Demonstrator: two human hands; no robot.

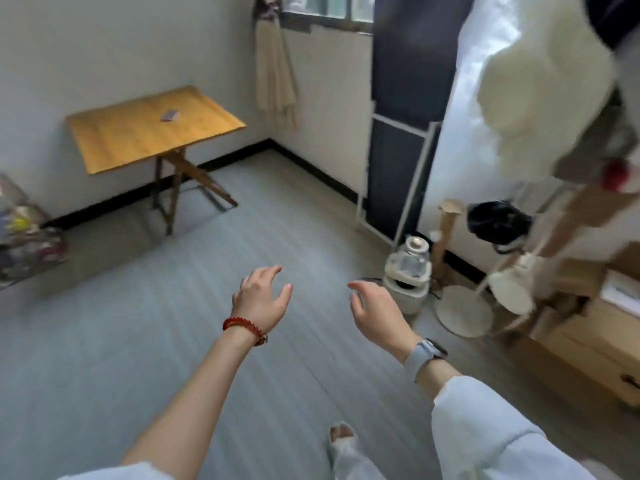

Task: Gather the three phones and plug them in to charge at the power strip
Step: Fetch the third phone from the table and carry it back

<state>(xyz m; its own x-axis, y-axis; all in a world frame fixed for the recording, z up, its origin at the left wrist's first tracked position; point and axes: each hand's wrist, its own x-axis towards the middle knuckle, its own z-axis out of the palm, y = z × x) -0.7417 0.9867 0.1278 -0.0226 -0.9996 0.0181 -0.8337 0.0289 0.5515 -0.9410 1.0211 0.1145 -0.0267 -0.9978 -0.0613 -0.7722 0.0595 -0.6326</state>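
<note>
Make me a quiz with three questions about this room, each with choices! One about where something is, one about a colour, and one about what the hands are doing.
1. Where is the phone?
A. On the floor
B. On the wooden table
C. In a hand

2. What colour is the bracelet on the left wrist?
A. Red
B. Green
C. Black

3. What are the two hands doing?
A. Both gripping phones
B. Both pressing on the table
C. Both open and holding nothing

Answers:
1. B, a small flat phone-like thing lies on the tabletop near the wall.
2. A, the beads around the wrist are red.
3. C, the left hand and the right hand hang in the air above the floor with loosely spread fingers, touching nothing.
</note>
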